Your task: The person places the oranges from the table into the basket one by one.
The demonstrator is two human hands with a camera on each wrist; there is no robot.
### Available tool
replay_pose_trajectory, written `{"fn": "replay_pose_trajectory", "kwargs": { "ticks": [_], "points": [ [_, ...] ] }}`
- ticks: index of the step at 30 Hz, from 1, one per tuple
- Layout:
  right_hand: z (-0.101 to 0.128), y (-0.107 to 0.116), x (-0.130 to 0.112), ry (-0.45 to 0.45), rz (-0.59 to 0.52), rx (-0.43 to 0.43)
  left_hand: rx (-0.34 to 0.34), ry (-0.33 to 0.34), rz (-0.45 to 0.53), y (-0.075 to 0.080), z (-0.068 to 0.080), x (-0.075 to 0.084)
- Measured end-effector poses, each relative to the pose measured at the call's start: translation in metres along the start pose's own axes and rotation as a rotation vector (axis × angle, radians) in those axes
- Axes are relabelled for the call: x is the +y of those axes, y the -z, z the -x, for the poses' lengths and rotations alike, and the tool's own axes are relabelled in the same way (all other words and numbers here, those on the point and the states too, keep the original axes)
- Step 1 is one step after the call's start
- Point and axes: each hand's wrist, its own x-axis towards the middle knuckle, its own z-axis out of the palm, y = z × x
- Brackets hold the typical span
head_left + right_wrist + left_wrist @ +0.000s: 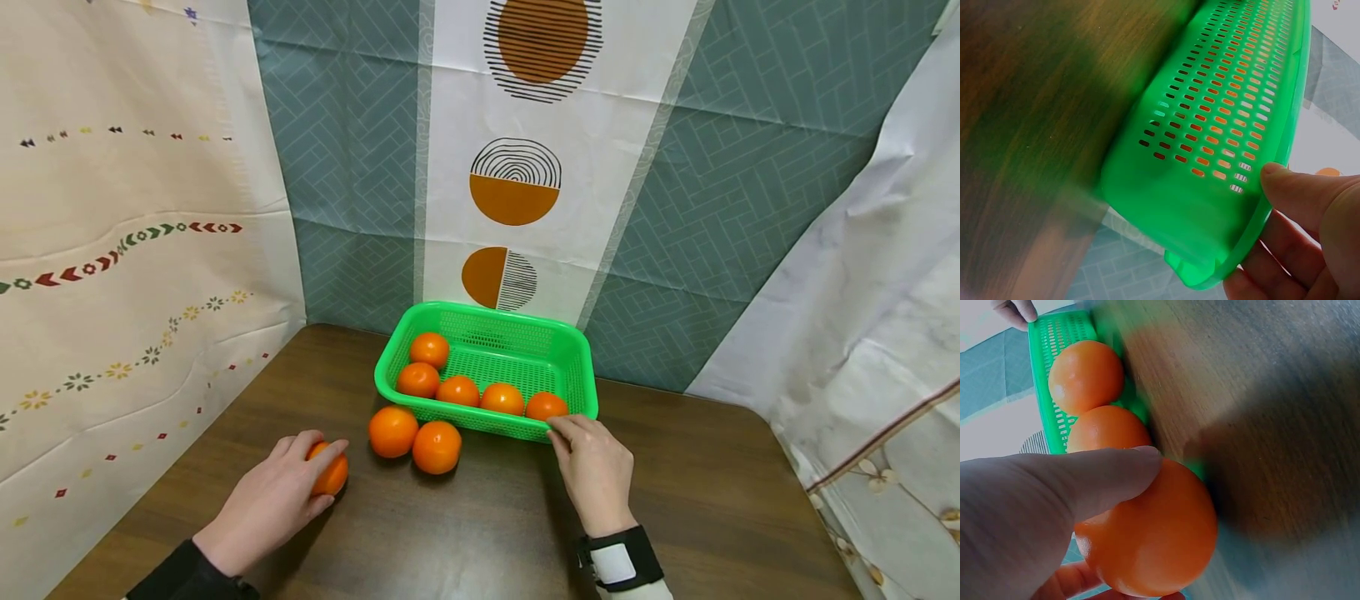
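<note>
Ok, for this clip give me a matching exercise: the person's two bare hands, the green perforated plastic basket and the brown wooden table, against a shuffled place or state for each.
Column one
1. Left hand
2. Right hand
3. Green perforated plastic basket
4. Brown wooden table

Column two
A. Contains five round orange fruits
B. Beneath the basket and two loose round orange fruits
C. Gripping the basket's rim
D. Thumb and fingers curled round a single orange fruit

Right pairs: 1-D, 2-C, 3-A, 4-B
</note>
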Motion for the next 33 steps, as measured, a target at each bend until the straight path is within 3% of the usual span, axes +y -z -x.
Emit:
{"fn": "replay_pose_trajectory", "kwargs": {
  "ticks": [12, 25, 33],
  "points": [
    [0.000, 0.000, 0.001, 0.002, -0.002, 0.007, 0.062, -0.013, 0.012, 0.008, -0.009, 0.002],
    [0.000, -0.002, 0.002, 0.016, 0.001, 0.012, 0.105, -0.002, 0.028, 0.027, -0.025, 0.004],
    [-0.001, -0.002, 0.002, 0.026, -0.004, 0.021, 0.153, -0.032, 0.055, 0.036, -0.038, 0.005]
  ]
}}
